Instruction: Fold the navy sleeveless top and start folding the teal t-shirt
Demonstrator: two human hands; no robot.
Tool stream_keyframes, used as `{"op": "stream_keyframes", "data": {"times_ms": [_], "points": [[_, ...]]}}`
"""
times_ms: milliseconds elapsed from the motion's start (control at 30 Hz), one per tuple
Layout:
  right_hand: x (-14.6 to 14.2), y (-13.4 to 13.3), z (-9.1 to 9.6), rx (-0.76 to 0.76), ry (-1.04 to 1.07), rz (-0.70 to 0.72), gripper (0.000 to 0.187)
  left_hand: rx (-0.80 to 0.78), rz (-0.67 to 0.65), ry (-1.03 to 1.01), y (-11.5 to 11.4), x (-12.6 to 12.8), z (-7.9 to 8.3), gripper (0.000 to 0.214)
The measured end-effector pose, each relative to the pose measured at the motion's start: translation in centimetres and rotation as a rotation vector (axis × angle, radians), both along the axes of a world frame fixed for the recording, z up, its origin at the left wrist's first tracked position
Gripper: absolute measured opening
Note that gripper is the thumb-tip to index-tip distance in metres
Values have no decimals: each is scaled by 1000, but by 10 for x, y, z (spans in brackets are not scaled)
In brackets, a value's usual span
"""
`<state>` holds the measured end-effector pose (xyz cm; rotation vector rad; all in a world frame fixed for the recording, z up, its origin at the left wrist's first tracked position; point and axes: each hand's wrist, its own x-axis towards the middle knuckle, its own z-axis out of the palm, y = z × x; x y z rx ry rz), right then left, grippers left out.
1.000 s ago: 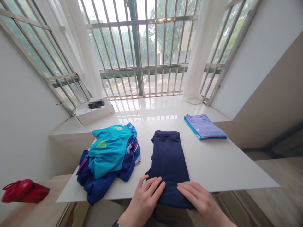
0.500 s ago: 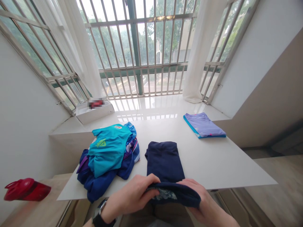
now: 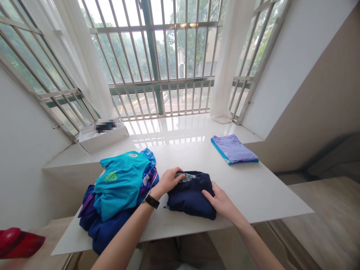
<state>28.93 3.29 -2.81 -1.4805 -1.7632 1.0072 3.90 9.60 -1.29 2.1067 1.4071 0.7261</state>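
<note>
A navy folded garment (image 3: 191,197) lies on the white table in front of me, folded into a small, thick bundle with a patterned grey-green patch at its far edge. My left hand (image 3: 170,180) grips its far left corner, thumb on top near the patch and the fingers partly hidden. On the right side, my right hand (image 3: 218,198) holds the edge, thumb over the cloth and fingers along the outside. Whether it is a shirt or trousers I cannot tell.
Left of the bundle is a loose heap of clothes with a turquoise shirt (image 3: 120,183) on top. Folded lilac and blue clothes (image 3: 234,148) lie at the far right of the white table (image 3: 270,198). A white box (image 3: 104,137) sits on the sill; a red bottle (image 3: 21,243) stands lower left.
The garment's near end, lifted toward me before, now lies folded over onto the rest. Both hands have moved away from me with it. The view has shifted slightly right.
</note>
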Motion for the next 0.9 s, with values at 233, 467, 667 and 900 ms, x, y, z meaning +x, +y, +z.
{"op": "stream_keyframes", "data": {"times_ms": [233,467,667,900], "points": [[5,23,8,42,-495,-49,41,-24,23,-65,9,-7,-7,23],[-28,66,42,160,-541,355,54,57,-47,-34,9,-12,-13,24],[-63,108,57,-49,-627,542,54,52,-118,153,4,-21,-6,23],[-63,124,40,-202,-569,715,45,-4,-103,18,3,-20,-9,23]]}}
